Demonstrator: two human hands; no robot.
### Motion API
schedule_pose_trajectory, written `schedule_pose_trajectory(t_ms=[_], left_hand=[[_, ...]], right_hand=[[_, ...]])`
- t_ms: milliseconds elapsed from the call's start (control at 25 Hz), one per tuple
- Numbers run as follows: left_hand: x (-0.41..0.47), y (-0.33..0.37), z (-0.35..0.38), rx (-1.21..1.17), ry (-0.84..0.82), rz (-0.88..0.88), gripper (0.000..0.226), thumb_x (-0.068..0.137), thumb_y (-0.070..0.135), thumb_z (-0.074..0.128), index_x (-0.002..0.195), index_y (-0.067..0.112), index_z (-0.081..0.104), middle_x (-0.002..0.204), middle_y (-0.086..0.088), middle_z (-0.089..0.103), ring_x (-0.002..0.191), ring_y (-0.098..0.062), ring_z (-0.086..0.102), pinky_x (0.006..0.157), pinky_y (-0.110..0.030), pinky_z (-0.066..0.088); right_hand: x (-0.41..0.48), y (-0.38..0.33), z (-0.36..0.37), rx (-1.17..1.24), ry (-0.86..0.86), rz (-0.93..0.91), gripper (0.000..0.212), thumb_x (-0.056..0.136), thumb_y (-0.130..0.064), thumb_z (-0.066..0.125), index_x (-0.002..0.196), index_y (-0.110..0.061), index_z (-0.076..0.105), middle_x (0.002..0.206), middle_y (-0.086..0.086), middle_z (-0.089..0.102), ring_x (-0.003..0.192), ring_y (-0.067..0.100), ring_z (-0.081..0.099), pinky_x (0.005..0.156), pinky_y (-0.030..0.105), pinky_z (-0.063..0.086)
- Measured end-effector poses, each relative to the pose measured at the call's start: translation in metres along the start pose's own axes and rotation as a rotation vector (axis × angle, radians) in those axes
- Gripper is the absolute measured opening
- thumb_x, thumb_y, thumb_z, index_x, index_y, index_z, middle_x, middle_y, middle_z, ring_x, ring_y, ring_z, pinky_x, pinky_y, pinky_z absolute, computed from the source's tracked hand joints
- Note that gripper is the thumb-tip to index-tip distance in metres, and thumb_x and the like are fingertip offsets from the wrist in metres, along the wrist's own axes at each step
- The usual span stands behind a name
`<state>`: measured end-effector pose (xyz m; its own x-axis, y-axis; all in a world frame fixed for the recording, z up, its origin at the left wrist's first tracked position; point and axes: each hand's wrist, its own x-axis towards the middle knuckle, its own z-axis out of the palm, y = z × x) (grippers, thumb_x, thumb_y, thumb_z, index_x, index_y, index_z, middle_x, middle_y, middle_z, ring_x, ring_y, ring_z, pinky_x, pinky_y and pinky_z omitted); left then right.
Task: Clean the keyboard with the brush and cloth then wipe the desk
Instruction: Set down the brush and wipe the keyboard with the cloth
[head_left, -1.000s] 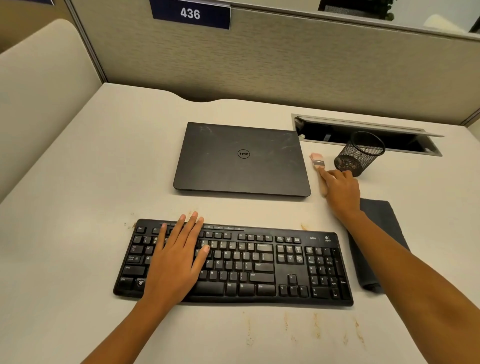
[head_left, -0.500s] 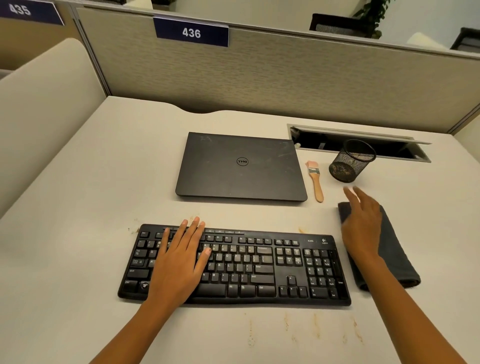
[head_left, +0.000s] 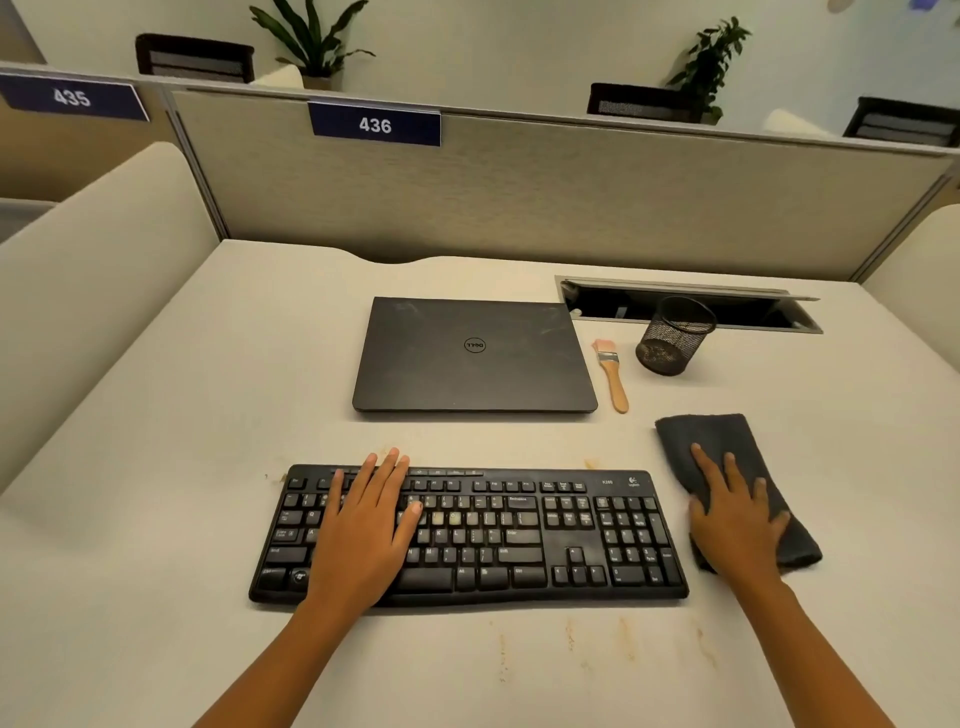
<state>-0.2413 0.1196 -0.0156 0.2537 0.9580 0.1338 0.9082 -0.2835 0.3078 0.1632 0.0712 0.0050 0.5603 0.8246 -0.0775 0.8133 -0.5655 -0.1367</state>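
A black keyboard (head_left: 519, 535) lies on the cream desk (head_left: 182, 426), with dusty specks on its keys. My left hand (head_left: 363, 525) rests flat on the keyboard's left half, fingers straight. A dark grey folded cloth (head_left: 722, 441) lies right of the keyboard. On it lies my right hand (head_left: 735, 519), flat with fingers spread. A small wooden-handled brush (head_left: 612, 375) lies untouched on the desk between the laptop and the mesh cup.
A shut black laptop (head_left: 472, 353) sits behind the keyboard. A black mesh pen cup (head_left: 672, 338) stands by an open cable slot (head_left: 727, 306). Brownish stains (head_left: 623, 639) mark the desk in front of the keyboard. Partition walls (head_left: 519, 197) enclose the desk.
My right hand left the brush on the desk, moved back toward me and settled flat on the cloth. The left hand stayed on the keyboard. The head camera tilted up.
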Motion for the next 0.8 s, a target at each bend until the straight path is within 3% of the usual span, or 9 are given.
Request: schedule_pose_trajectory(t_ms=[80,160,280,400,480,640,720,800], left_hand=[[0.000,0.000,0.000,-0.005,-0.002,0.000,0.079,0.091,0.066,-0.009,0.155,0.025,0.014,0.160,0.012,0.010,0.148,-0.006,0.001,0.121,-0.039,-0.003],[0.000,0.001,0.000,-0.006,0.005,0.004,0.082,0.089,0.068,-0.012,0.154,0.024,0.013,0.160,0.012,0.009,0.148,-0.006,0.000,0.121,-0.039,-0.002],[0.002,0.001,-0.002,-0.016,-0.012,0.002,0.085,0.086,0.070,-0.010,0.155,0.025,0.012,0.160,0.012,0.007,0.146,-0.004,-0.005,0.120,-0.037,-0.007],[0.003,0.000,-0.012,-0.141,-0.056,-0.022,0.080,0.087,0.066,0.007,0.155,0.025,0.017,0.161,0.009,0.016,0.148,-0.005,0.000,0.118,-0.032,-0.010],[0.000,-0.003,-0.023,-0.228,-0.031,-0.057,0.064,0.098,0.053,0.034,0.154,0.024,0.022,0.159,0.003,0.028,0.149,-0.010,0.012,0.118,-0.032,-0.007],[-0.017,-0.024,-0.036,-0.276,0.150,-0.158,0.056,0.098,0.024,0.055,0.150,0.019,0.034,0.153,-0.004,0.040,0.147,-0.020,0.024,0.120,-0.037,0.000],[-0.027,-0.042,-0.038,-0.244,0.161,-0.208,0.056,0.098,0.022,0.053,0.150,0.017,0.033,0.155,-0.004,0.036,0.148,-0.021,0.021,0.120,-0.040,-0.002],[-0.037,-0.061,-0.040,-0.213,0.166,-0.268,0.055,0.100,0.026,0.049,0.152,0.018,0.032,0.158,-0.001,0.029,0.149,-0.019,0.016,0.120,-0.041,-0.004]], right_hand=[[-0.002,-0.002,-0.006,-0.030,0.034,-0.024,0.066,0.096,-0.010,0.045,0.152,-0.035,0.019,0.159,0.010,0.020,0.141,0.043,0.023,0.109,0.061,0.026],[-0.006,0.000,-0.014,0.021,0.118,-0.061,0.066,0.089,0.006,0.046,0.148,-0.023,0.034,0.149,0.020,0.037,0.124,0.047,0.044,0.096,0.057,0.044],[-0.015,-0.002,-0.028,0.154,0.288,-0.062,0.066,0.081,0.018,0.048,0.140,-0.013,0.046,0.131,0.026,0.052,0.096,0.046,0.058,0.078,0.052,0.051],[-0.038,-0.021,-0.042,0.193,0.464,-0.144,0.068,0.076,0.021,0.052,0.136,-0.011,0.050,0.129,0.023,0.055,0.090,0.043,0.060,0.071,0.048,0.053],[-0.062,-0.041,-0.045,0.224,0.532,-0.237,0.063,0.078,0.017,0.054,0.134,-0.012,0.054,0.127,0.019,0.058,0.091,0.040,0.061,0.069,0.046,0.055],[-0.106,-0.079,-0.030,0.321,0.463,-0.412,0.058,0.080,0.012,0.059,0.130,-0.017,0.059,0.125,0.011,0.063,0.095,0.032,0.065,0.075,0.043,0.059],[-0.116,-0.085,-0.017,0.334,0.364,-0.495,0.060,0.076,0.009,0.066,0.128,-0.021,0.059,0.124,0.011,0.064,0.099,0.032,0.065,0.083,0.045,0.057],[-0.115,-0.090,-0.010,0.217,0.182,-0.540,0.061,0.074,-0.014,0.067,0.130,-0.031,0.051,0.137,0.009,0.054,0.120,0.038,0.054,0.100,0.054,0.043]])
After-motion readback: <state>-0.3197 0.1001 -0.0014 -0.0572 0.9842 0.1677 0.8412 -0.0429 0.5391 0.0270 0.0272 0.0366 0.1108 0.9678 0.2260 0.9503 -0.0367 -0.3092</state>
